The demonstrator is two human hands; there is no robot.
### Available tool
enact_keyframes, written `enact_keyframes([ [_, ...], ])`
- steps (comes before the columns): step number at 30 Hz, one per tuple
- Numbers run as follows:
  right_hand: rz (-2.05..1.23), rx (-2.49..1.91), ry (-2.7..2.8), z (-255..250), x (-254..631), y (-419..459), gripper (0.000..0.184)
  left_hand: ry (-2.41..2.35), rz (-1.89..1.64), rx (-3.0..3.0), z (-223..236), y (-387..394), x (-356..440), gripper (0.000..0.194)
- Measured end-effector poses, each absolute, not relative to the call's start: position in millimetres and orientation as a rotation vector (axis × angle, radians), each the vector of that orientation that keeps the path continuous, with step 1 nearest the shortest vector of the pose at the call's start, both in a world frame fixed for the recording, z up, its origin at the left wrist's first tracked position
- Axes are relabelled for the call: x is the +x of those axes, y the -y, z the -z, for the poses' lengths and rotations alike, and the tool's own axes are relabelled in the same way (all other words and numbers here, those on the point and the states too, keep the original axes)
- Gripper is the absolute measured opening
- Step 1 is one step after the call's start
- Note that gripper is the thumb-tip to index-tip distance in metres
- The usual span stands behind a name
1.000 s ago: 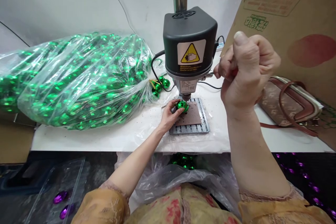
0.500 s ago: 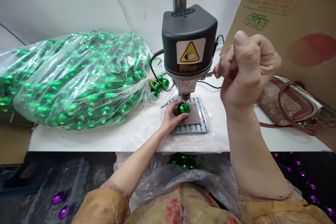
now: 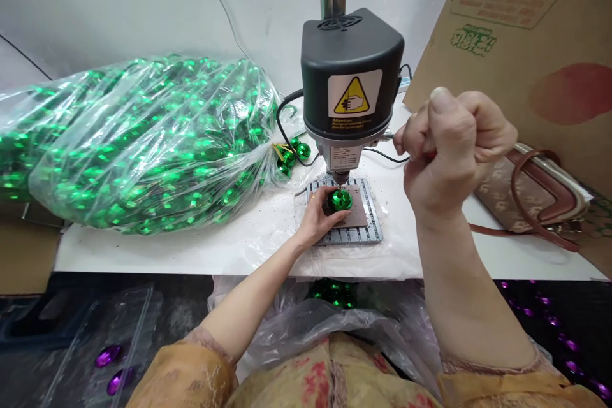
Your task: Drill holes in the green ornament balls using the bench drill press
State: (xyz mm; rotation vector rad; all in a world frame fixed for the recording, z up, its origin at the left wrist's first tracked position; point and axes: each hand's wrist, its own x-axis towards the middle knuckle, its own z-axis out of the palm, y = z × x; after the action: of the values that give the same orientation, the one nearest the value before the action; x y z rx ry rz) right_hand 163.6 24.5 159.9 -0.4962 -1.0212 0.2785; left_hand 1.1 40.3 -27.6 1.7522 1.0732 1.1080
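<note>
1. Left hand (image 3: 314,218), reaching from lower left to centre, grasps the green ball (image 3: 342,201).
2. Green ball sits between thumb and fingers, beneath the drill (image 3: 351,51).
3. Right hand (image 3: 456,150), raised at right, clenches the lever (image 3: 389,136).

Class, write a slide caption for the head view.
Left hand holds green faceted ball beneath drill press; right hand grips its lever.

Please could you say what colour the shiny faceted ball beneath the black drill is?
The shiny faceted ball is green, clearest in the head view.
</note>
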Motion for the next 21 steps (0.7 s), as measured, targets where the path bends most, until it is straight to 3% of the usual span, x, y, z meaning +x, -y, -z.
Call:
enact_keyframes([
  [21,-0.145,-0.384,1.134,-125.4,165.9,-22.9,0.054,-1.045,-1.110,1.776,32.1,-40.7,-0.5,0.058],
])
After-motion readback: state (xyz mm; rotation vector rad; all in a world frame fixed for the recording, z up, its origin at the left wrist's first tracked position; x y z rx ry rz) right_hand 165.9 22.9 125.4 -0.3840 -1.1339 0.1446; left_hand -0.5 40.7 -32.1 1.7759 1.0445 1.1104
